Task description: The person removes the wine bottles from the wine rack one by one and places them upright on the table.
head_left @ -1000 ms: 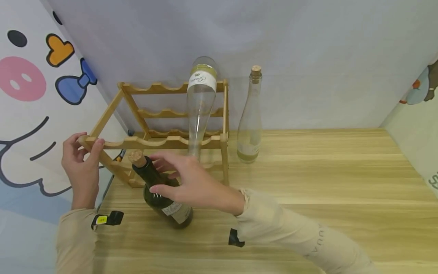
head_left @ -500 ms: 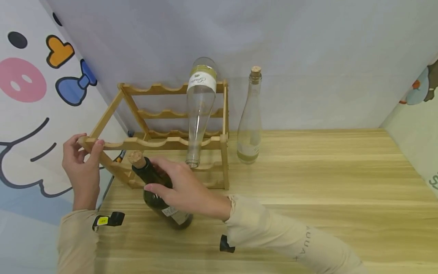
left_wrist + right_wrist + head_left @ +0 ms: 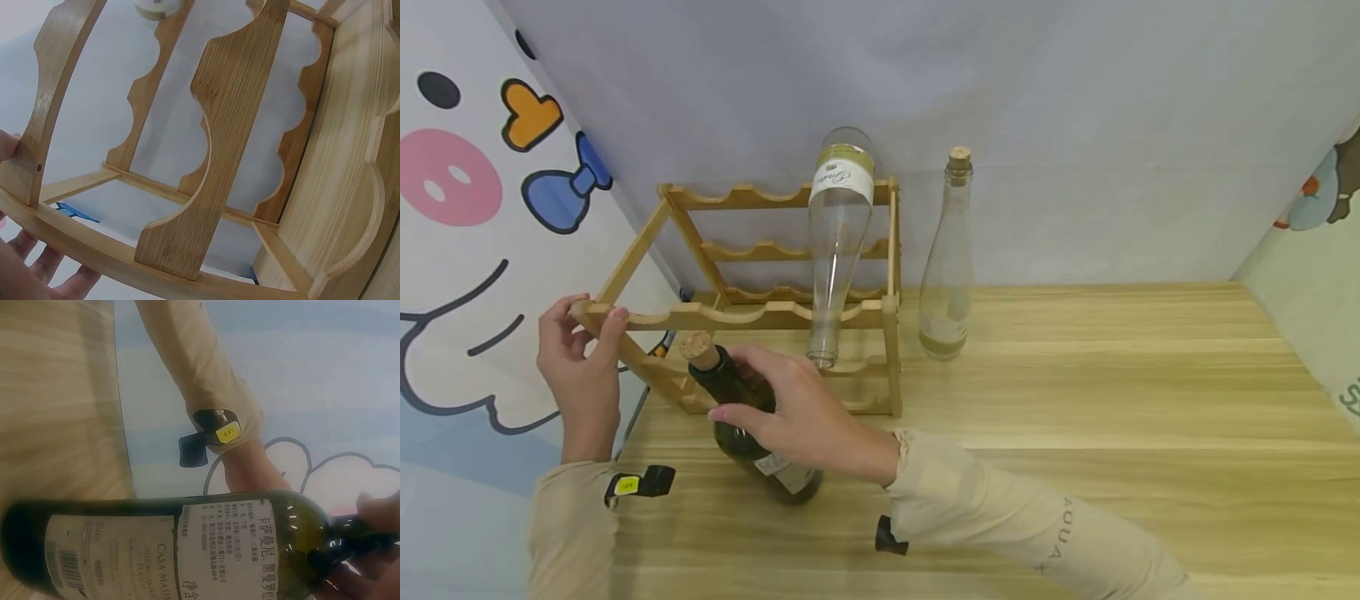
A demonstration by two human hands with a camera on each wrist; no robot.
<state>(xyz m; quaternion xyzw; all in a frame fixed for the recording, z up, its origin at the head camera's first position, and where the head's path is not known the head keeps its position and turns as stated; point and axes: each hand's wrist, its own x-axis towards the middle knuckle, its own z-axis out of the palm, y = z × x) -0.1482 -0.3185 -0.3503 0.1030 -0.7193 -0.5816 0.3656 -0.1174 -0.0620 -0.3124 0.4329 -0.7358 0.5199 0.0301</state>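
Note:
My left hand [image 3: 580, 358] grips the front left top corner of a wooden wine rack [image 3: 760, 315], thumb over the front rail. In the left wrist view its fingers wrap the end post of the rack [image 3: 231, 125]. My right hand [image 3: 808, 421] holds a dark green wine bottle [image 3: 741, 446] around neck and shoulder, below its cork [image 3: 698, 348]. The bottle stands upright on the table before the rack; in the right wrist view its printed label [image 3: 231, 550] faces the camera. A clear bottle [image 3: 838, 217] lies in the rack's top right slot, neck toward me.
A second clear bottle [image 3: 946, 283], corked, stands upright right of the rack. Behind is a pale wall [image 3: 1075, 150], and on the left a cartoon-printed panel [image 3: 460, 275]. The wood-grain table [image 3: 1112, 417] extends to the right.
My right hand has moved slightly left and closed around the green bottle's neck, uncovering the mouth of the clear bottle in the rack. The left hand and rack have stayed put.

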